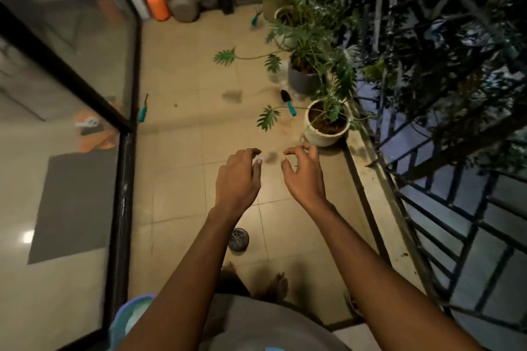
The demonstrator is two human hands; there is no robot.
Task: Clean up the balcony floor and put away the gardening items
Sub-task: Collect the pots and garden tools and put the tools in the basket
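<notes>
Closest to the person, behind both grips, a round metal floor drain [239, 239] sits in the beige tiled balcony floor [182, 179]. The left grip [238, 177] and right grip [303, 177] hover side by side above the tiles, fingers loosely curled and empty, touching nothing. Between their fingertips a dark soil smudge [271, 157] marks the floor.

Just beyond the right grip stands a cream round plant pot [322, 138]. Past it lies a small trowel with black blade and teal handle [288, 104]. I judge it light and stiff. The teal handle looks the clean, sure place to take it, since the blade is probably dirty.

Ahead and left of the left grip, against the black door frame, lies a slim teal-handled tool [143, 111], likely just as light. Farther on, a teal-handled hand rake [254, 17] lies beside the plants, and its prongs want care.

At the far wall stand an orange plastic pressure sprayer [156, 3] and a grey watering can [184, 1]. Either may be heavy if filled, so the top handle is the place to lift. No brand, label or writing can be read.
</notes>
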